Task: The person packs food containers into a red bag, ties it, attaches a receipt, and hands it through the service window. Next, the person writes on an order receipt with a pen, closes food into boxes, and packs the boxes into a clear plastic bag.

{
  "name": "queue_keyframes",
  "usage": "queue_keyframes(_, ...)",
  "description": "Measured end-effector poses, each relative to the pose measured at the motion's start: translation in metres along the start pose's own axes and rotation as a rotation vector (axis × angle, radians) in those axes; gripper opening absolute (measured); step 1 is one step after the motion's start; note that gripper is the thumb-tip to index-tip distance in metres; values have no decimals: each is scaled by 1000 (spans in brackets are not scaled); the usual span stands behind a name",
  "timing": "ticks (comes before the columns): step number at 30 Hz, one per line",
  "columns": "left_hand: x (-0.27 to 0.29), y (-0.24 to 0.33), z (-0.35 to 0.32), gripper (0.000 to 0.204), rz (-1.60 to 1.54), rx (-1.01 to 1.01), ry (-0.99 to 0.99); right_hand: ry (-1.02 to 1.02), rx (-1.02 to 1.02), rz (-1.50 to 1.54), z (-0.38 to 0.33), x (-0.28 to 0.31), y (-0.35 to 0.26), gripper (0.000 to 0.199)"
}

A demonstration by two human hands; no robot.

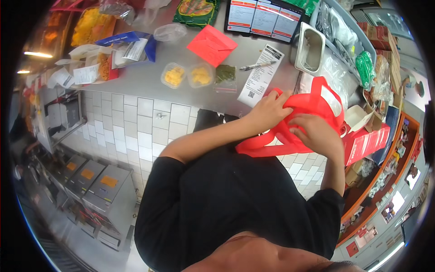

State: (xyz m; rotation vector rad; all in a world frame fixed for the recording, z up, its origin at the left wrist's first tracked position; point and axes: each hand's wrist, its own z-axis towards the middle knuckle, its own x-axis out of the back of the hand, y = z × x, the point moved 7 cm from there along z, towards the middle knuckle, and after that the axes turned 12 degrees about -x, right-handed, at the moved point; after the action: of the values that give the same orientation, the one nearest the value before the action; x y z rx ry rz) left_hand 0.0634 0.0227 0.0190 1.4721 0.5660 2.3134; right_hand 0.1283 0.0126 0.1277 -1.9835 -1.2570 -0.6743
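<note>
Working over the front edge of a grey metal counter [145,76], you have both hands on a bright red, soft fabric-like bag [309,102] with loop handles, which sits at the counter's right part and sags past the front edge toward your black shirt. Your left hand [271,112] is clamped on the bag's left edge, its fingers bent over the red material. Your right hand [316,131] lies over the near side of the bag with its fingers curled inward; you cannot tell from here whether they close on the cloth. Just left of the bag lies a long white printed paper slip [253,84] with a slim dark-and-silver pen [257,66] across it. Farther left are a small clear packet of dark green contents [224,74] and two clear plastic tubs of yellow food [200,75], with a folded red paper packet [212,46] beyond them. A rectangular stainless-steel pan [310,49] stands behind the bag, near a lit black-framed tablet [264,18].
</note>
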Motion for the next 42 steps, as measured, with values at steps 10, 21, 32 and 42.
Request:
queue_keyframes(10,-45,-40,-32,39,-242,429,218,400,-347,63,244,-12,-118,94)
queue_keyframes(21,-77,-68,-38,50,-799,493,-170,419,203,1183,4,-27,45,99)
queue_keyframes(32,-23,-58,-8,27,-228,307,-282,366,376,-396,3,-69,7,36)
queue_keyframes(42,-23,-53,-21,6,96,176,-557,440,224,-260,11,-36,33,36)
